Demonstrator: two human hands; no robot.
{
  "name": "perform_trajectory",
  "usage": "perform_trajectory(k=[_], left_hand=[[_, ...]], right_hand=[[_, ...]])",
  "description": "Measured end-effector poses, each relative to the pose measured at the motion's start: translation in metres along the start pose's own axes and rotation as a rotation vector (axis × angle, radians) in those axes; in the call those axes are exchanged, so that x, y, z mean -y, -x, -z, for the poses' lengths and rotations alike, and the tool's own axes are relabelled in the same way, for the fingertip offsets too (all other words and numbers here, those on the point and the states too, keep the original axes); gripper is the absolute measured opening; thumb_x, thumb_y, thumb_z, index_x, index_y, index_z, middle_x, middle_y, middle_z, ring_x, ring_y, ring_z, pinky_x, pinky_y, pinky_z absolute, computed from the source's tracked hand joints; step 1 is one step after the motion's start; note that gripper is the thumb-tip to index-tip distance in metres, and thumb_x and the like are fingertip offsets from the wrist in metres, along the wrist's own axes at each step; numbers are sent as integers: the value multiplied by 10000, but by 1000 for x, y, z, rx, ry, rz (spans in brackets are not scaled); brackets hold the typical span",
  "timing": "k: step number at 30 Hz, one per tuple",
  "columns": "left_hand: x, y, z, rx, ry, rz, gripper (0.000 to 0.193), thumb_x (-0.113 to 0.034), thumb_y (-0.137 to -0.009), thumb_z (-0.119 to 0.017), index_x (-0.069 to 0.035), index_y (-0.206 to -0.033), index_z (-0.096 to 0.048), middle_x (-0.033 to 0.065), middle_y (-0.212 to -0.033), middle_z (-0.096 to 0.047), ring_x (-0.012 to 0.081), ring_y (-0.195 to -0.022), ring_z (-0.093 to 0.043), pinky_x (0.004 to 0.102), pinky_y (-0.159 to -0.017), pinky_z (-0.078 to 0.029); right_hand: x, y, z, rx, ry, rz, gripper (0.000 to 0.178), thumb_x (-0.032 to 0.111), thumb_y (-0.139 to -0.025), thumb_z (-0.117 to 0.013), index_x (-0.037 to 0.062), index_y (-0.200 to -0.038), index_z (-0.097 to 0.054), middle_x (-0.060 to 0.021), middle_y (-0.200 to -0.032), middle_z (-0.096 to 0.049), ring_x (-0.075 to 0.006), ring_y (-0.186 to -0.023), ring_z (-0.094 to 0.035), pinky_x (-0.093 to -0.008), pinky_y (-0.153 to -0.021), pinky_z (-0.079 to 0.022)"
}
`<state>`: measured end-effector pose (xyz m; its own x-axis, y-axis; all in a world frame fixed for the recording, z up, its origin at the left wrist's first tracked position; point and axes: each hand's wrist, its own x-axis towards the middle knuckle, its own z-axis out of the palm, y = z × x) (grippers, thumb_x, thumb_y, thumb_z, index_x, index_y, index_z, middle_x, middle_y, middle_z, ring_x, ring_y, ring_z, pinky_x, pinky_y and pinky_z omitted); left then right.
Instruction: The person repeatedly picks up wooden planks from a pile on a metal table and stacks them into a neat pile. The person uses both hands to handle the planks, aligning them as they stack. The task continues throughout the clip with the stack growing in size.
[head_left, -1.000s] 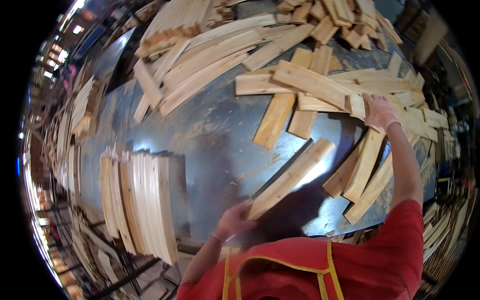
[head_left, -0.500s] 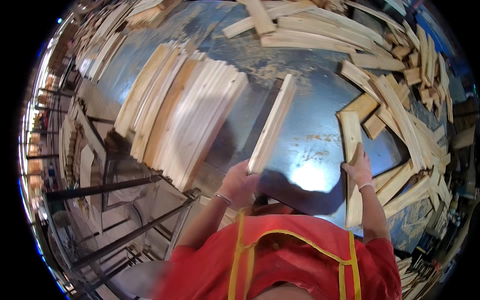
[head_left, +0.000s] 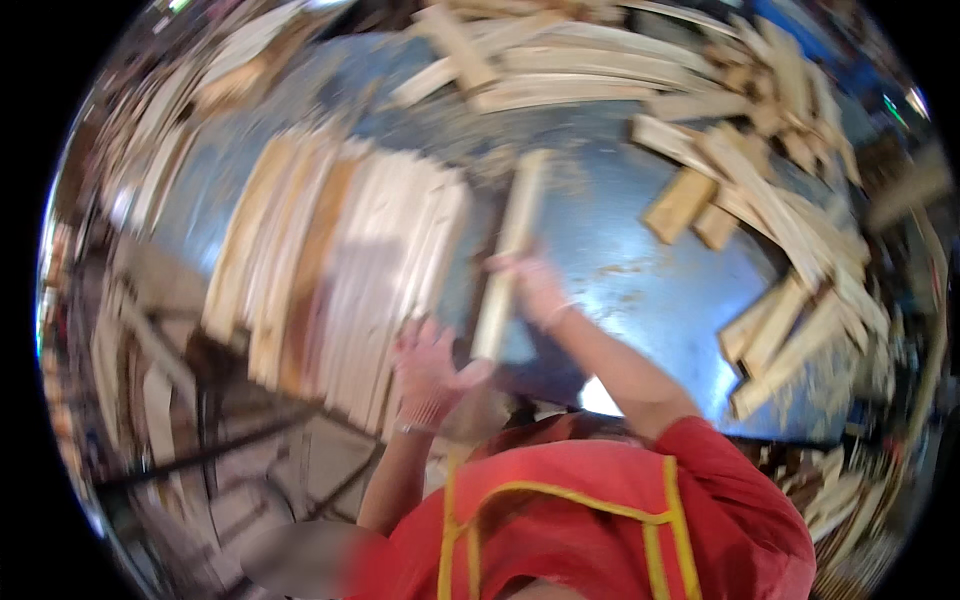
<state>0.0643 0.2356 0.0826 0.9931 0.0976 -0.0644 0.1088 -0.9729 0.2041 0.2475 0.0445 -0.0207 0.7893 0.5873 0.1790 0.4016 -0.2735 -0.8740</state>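
**Wood slat held over the table, right next to the sorted stack**

Wood slat (head_left: 510, 255), pale and narrow, is held lengthwise above the table (head_left: 640, 270), running away from the body, just to the right of the neat row of slats (head_left: 340, 270). It's gripped by both hands. The right hand (head_left: 530, 285) is wrapped around it about midway, fingers closed on the wood. The left hand (head_left: 432, 368) sits at the near end, thumb side pressed against the slat's bottom edge; the other fingers look spread apart rather than curled, though the motion blur makes that hard to call for sure. Both hands seem to be in thin light gloves.

The two-hand hold probably makes sense because the piece is long: one hand steadies the middle while the other guides the end, so it can be kept parallel to the stacked ones. The row itself is laid side by side, edges touching, all pointing the same way, which looks like sorting by length.

The table is a big sheet of bluish metal, scuffed and dusted with sawdust, with a bright glare spot near the body. A loose jumble of boards (head_left: 780, 190) is heaped along the far and right sides, well apart from the tidy row. A red top with yellow trim (head_left: 600, 530) fills the bottom. Dark metal framing (head_left: 230, 440) is visible lower left, and more timber is piled around the room's edges, too blurred to detail.
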Motion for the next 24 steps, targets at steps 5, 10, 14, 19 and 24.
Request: perform_trajectory(k=[5, 10, 14, 19, 24], left_hand=[[50, 17, -60, -167, -392, 25, 731, -401, -893, -757, -72, -1505, -530, 181, -1542, -538, 390, -1462, -460, 577, -1219, -322], [58, 12, -62, -163, -240, 279, 842, -292, -829, -802, -68, -1572, -476, 210, -1601, -491, 402, -1514, -418, 546, -1241, -327], [1, -17, -42, -144, -212, 216, 900, -299, -790, -833, -49, -1572, -466, 221, -1586, -492, 414, -1498, -423, 550, -1228, -348], [-121, -60, -36, -10, -49, -52, 932, -249, -742, -858, 1, -1552, -470, 253, -1573, -484, 455, -1470, -436, 566, -1197, -380], [-219, -91, -69, 33, 5, -260, 1014, -304, -697, -925, -46, -1571, -480, 255, -1603, -458, 464, -1489, -419, 554, -1227, -349]], right_hand=[[75, -4, -43, 223, -442, -474, 901, 448, -905, -786, -15, -1589, -426, -283, -1438, -636, -378, -1335, -617, -413, -1146, -469], [24, 30, 195, -85, 40, -496, 905, 441, -875, -750, -5, -1596, -430, -288, -1558, -541, -388, -1449, -532, -420, -1210, -417], [-60, 54, 413, -318, 828, -551, 927, 443, -810, -802, 53, -1574, -451, -240, -1501, -567, -423, -1430, -511, -475, -1206, -411], [-102, 75, 527, -202, 1090, -818, 957, 401, -761, -856, 97, -1575, -456, -193, -1528, -530, -398, -1458, -469, -514, -1195, -384], [-89, 82, 463, -147, 938, -672, 685, 338, -718, -841, 70, -1290, -574, -206, -1121, -717, -391, -1076, -699, -527, -915, -517]])
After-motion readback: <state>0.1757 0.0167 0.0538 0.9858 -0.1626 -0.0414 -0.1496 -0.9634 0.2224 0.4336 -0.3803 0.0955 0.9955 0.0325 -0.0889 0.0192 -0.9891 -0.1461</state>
